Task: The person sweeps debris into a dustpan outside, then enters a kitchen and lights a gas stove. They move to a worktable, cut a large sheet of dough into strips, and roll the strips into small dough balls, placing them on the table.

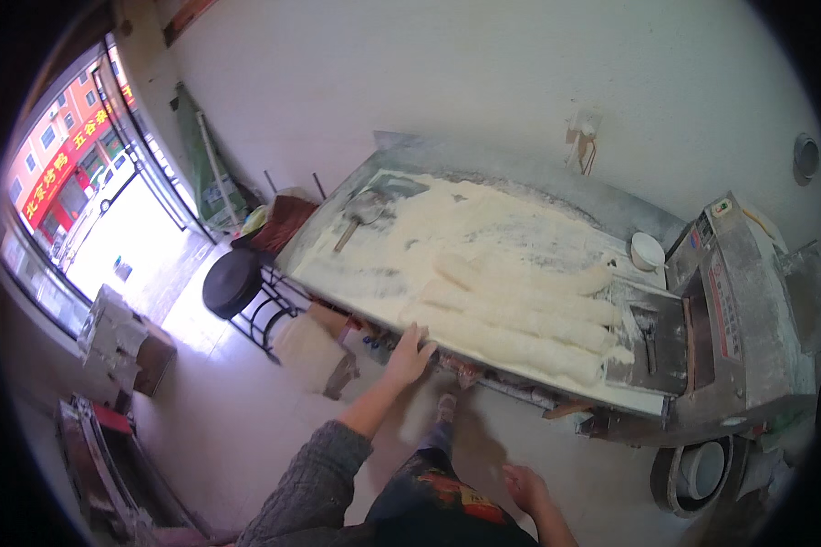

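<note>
Left hand (pixel 409 354), fingers spread, rests on the near edge of the floured worktable (pixel 337 239), touching the end of the nearest of several long dough rolls (pixel 506 342). Right hand (pixel 525 488) hangs low beside the leg, fingers loosely apart, holding nothing. A dough machine (pixel 739 337) adjoins the table's right end.

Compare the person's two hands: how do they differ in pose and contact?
The left hand reaches forward and rests on the front edge of the floured table, near the dough rolls; the right hand hangs low beside the body, touching nothing. The left forearm shows a grey sleeve; the right's is cut off. Both are bare.
</note>
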Demonstrator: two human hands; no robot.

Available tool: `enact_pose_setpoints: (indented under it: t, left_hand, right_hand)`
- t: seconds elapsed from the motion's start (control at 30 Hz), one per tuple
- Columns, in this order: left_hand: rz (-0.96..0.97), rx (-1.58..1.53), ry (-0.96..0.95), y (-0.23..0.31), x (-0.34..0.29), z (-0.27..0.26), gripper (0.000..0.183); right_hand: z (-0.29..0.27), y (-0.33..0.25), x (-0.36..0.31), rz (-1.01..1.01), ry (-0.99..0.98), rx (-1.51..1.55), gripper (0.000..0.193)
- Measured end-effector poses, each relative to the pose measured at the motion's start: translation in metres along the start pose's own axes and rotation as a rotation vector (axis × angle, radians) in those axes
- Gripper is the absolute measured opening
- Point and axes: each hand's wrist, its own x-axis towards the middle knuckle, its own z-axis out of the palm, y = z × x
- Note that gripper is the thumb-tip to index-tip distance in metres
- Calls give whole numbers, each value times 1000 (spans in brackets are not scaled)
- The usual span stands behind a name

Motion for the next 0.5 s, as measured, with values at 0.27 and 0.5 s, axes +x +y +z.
enact_pose_setpoints:
  t: [0.27,0.5]
  left_hand:
    - [-36,454,-170,-98,326,52,45]
    - [-577,276,-77,-61,428,123,69]
  right_hand:
    - [-107,-25,140,10,317,146,26]
    - [-144,-11,200,193,234,253,28]
